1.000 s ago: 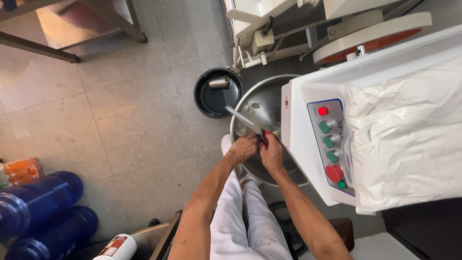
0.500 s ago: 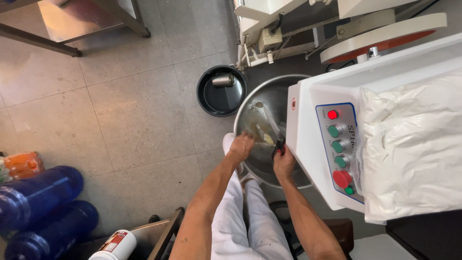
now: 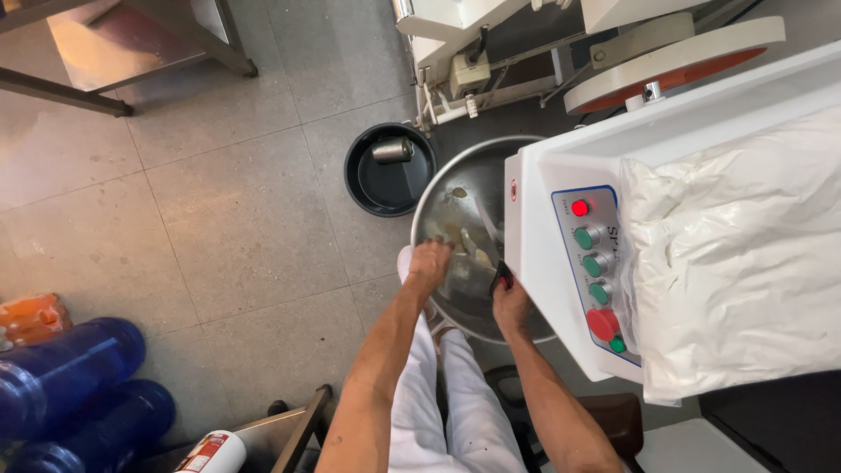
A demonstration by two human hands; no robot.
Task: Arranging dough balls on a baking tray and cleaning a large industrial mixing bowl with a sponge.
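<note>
- Hands are both working at the near rim of a steel mixing bowl, which is sitting under the head of a white mixer; the machine's body is covering the right part of the bowl, so only its left portion is showing
- Left hand is reaching over the bowl's edge with its fingers curled down onto pale dough scraps stuck to the inside wall; the fingertips are pointing away from the camera, so I cannot tell whether they are pinching anything or only pressing
- Right hand is closing around a small dark scraper, whose tip is poking up above the fingers just beside the mixer's casing; most of the tool is lying hidden in the fist and its shape is hard to make out
- Something metal, a hook or blade, is glinting inside the bowl, partly masked by the mixer housing
- Control panel is facing up with a red lamp, green knobs and a big red button; its print is too small to read
- White plastic sack is lying on top of the mixer, cut off at the right edge
- Black bucket holding a metal cup is standing on the tiled floor just beside the bowl
- Blue water jugs are lying at the lower left, cropped by the frame
</note>
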